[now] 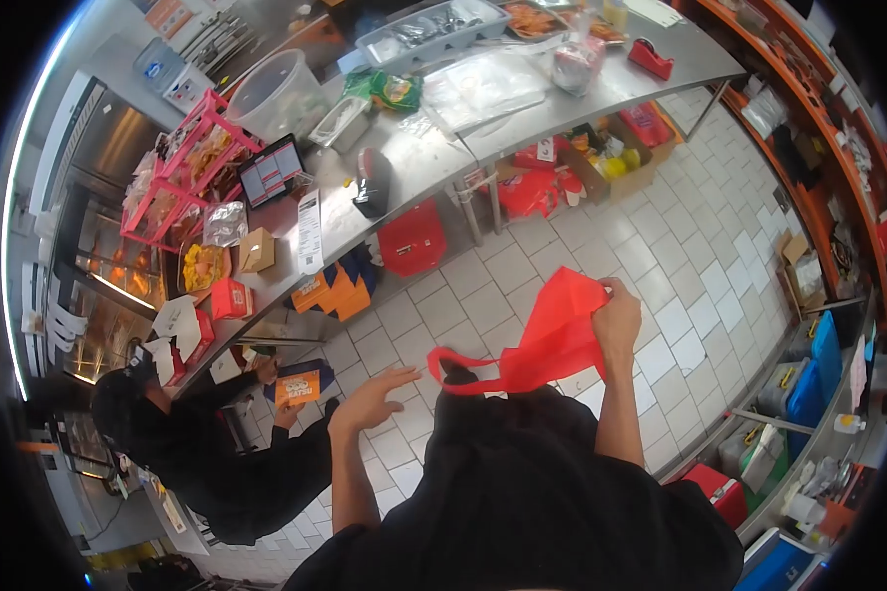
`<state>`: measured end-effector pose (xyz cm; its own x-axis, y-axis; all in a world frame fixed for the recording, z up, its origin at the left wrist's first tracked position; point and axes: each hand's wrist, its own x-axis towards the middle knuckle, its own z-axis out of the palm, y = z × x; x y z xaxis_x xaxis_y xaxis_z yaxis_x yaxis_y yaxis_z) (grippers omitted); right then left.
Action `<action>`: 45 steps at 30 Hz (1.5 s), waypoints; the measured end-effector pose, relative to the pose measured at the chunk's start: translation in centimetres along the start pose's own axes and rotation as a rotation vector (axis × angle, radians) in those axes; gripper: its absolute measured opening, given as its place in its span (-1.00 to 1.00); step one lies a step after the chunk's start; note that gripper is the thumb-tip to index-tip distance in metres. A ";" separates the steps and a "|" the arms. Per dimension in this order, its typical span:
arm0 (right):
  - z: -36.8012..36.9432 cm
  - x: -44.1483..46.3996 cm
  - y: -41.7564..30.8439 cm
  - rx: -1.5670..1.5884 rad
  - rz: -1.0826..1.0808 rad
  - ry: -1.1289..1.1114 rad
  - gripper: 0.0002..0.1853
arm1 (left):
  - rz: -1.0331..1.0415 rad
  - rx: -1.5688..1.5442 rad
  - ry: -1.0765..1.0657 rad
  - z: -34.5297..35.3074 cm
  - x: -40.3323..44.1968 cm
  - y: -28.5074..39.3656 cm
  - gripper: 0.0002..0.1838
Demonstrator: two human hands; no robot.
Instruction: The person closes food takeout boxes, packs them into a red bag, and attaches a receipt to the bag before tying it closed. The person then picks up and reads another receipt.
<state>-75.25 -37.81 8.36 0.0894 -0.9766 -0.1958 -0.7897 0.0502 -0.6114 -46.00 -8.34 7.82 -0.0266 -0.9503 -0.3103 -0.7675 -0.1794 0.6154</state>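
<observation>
A red fabric carry bag [557,330] with a loop handle hangs in front of my body, partly folded. My right hand [618,320] grips its upper right edge, fingers closed on the cloth. To the left, my left hand [376,399] is apart from the bag, its fingers stretched toward the loop handle and nothing in it. Whatever lies inside the bag, if anything, is hidden.
At lower left a crouching person in black [237,463] holds an orange printed card or bag [299,387]. A steel counter [434,163] carries a tablet [271,172], a receipt [309,231] and a tape dispenser [650,59]. Below it stands a cardboard box [601,182]. Orange shelving [788,89] lines the right.
</observation>
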 end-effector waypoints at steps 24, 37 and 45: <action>13.3 -4.3 -23.1 0.172 -0.989 0.144 -0.68 | 0.081 -0.438 0.593 -8.9 -11.9 -4.2 -0.69; 22.1 -18.0 -39.7 0.276 -1.126 -1.425 -0.42 | -1.077 -0.163 1.587 -10.5 -19.6 -15.9 -0.92; 31.9 -17.2 -48.3 0.506 -1.011 -1.085 -0.52 | -1.186 -0.293 1.265 -13.8 -19.8 -17.2 -0.52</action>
<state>-19.32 -16.72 16.78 0.9894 -0.0475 0.1374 0.1232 -0.2278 -0.9659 -23.42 10.05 13.41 0.9890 0.1446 -0.0321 0.1317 -0.7596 0.6369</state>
